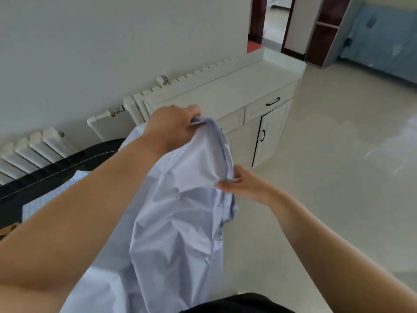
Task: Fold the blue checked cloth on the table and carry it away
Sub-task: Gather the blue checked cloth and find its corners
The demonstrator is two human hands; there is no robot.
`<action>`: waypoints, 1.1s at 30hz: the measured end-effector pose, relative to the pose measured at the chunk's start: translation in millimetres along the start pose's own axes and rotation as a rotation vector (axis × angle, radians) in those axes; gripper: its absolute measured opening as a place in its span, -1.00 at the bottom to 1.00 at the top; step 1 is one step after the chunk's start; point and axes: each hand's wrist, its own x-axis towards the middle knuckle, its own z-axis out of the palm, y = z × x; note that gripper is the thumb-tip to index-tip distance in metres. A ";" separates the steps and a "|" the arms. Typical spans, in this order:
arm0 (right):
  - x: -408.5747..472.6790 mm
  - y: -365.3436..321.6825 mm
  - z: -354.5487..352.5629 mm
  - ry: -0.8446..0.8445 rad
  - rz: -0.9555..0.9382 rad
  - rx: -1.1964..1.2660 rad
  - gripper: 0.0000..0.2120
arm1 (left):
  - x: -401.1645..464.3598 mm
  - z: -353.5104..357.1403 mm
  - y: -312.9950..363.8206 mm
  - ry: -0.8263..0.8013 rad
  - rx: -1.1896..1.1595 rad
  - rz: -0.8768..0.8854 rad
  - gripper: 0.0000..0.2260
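Both forearms reach out from the lower frame to the blue checked cloth (pixel 180 211), which hangs lifted in front of the person. Left hand (pixel 171 127) is clenched on the cloth's upper edge; right hand (pixel 243 184) pinches the same edge lower down. Beyond the cloth stands a white cabinet (pixel 248 105); left of the cloth lies a dark table (pixel 67 168). For a clean fold, the person should probably draw the edge taut and match corners.

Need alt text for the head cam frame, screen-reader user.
Two bare hands hold up a pale blue cloth: the left hand grips its top edge, the right hand pinches the edge lower down. Behind stand a white cabinet and a radiator.
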 end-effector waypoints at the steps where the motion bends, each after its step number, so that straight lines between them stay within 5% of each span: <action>1: -0.5 13.6 6.0 -0.071 0.037 -0.014 -0.20 | 2.5 -2.8 -0.8 0.055 -0.032 -0.050 -0.78; 3: -2.1 33.9 23.5 -0.146 0.051 -0.046 -0.18 | 8.9 -8.7 -5.6 0.177 -0.113 -0.161 -0.83; 6: 4.4 51.6 55.6 0.010 0.037 -0.190 -0.23 | 15.8 -19.4 -10.4 0.323 -0.350 -0.352 -0.74; 10: 28.4 51.8 60.1 0.227 0.041 -0.098 -0.77 | 12.6 -23.6 -13.9 0.401 -0.555 -0.508 -0.72; 13: 33.6 46.5 27.9 0.470 0.019 0.040 -0.90 | 3.6 -22.0 -24.2 0.399 -0.549 -0.611 -0.76; 17: 36.7 39.6 -42.2 0.780 0.053 0.283 -0.85 | -15.8 -2.8 -27.4 0.176 -0.357 -0.609 -0.83; 22: 19.6 3.0 -126.1 0.999 -0.052 0.385 -0.78 | -55.3 50.2 19.4 -0.328 -0.242 -0.513 -0.39; 25: -1.2 -24.9 -162.0 1.124 -0.176 0.292 -0.74 | -63.9 91.0 67.2 -0.646 -0.177 -0.463 -0.42; 32: -51.4 -37.3 -206.0 1.323 -0.273 0.006 -0.77 | -3.8 131.1 138.0 -0.639 -0.607 -0.537 -0.82; 33: -58.8 -34.8 -210.3 1.361 -0.257 -0.041 -0.78 | 5.4 134.5 146.0 -0.691 -0.625 -0.592 -0.68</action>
